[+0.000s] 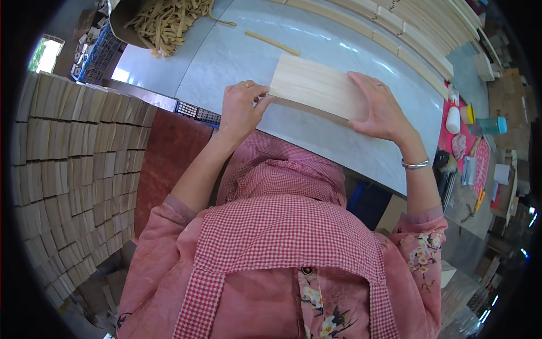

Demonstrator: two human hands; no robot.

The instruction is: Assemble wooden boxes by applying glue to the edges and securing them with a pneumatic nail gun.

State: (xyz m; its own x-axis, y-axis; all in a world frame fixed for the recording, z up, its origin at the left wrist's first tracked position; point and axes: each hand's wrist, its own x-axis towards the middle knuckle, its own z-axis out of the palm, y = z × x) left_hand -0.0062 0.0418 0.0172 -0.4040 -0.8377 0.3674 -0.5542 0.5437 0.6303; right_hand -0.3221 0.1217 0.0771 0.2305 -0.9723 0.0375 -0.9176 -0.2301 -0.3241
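Observation:
A pale rectangular wooden piece (317,86), a block or a closed box, lies at a slant on the light table near its front edge. Around its right end curls my right hand (384,107), thumb on the near side and fingers on the far side. My left hand (243,110) is at the left end, thumb and forefinger pinched by the near corner. Whatever is between those fingertips is too small to make out. Beyond the wood, a thin tan strip (272,43) lies on the table.
A heap of tan strips (169,22) spills from a container at the far left. Long pale wooden boards (389,28) line the far right. Stacked wood pieces (79,152) rise on the left. A white bottle (453,120) and a teal-lidded jar (491,125) stand at right.

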